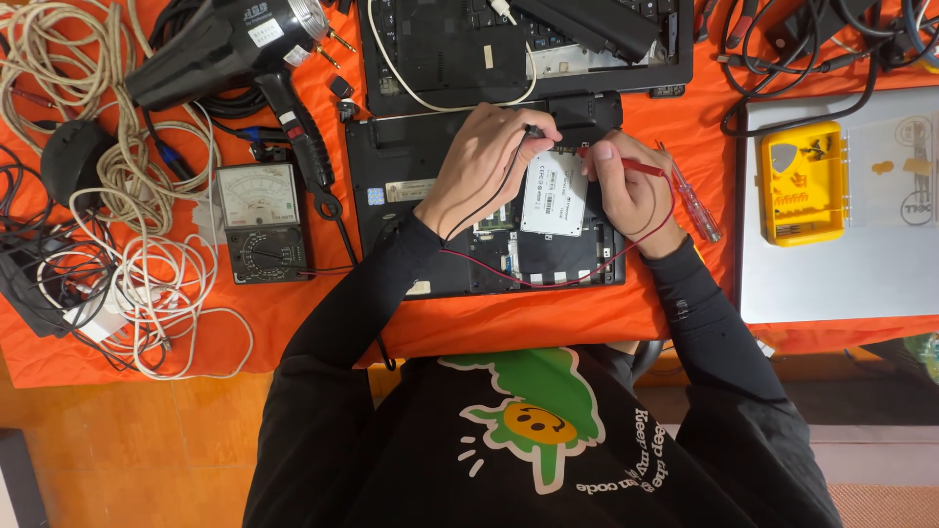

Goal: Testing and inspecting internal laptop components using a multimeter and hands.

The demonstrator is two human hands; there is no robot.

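Both hands are over the opened black laptop base (430, 196) lying on the orange cloth-covered table (548, 323). The left hand (489, 161) is pinched tight around a slim black test probe (533, 130), its tip down near the top edge of the white rectangular drive (554, 193) seated in the laptop bay. The right hand (631, 186) is closed on the red test probe (626, 164), its tip pointing in towards the same top edge (exact contact points too small to make out). Black and red leads trail back across the laptop. Left of the laptop sits the grey-faced analogue multimeter (259, 223), with a black heat gun (230, 44) above it. A clear-handled screwdriver (693, 200) lies just beside the right hand, and a yellow plastic screw tray (802, 183) rests on a silver laptop lid (841, 264).
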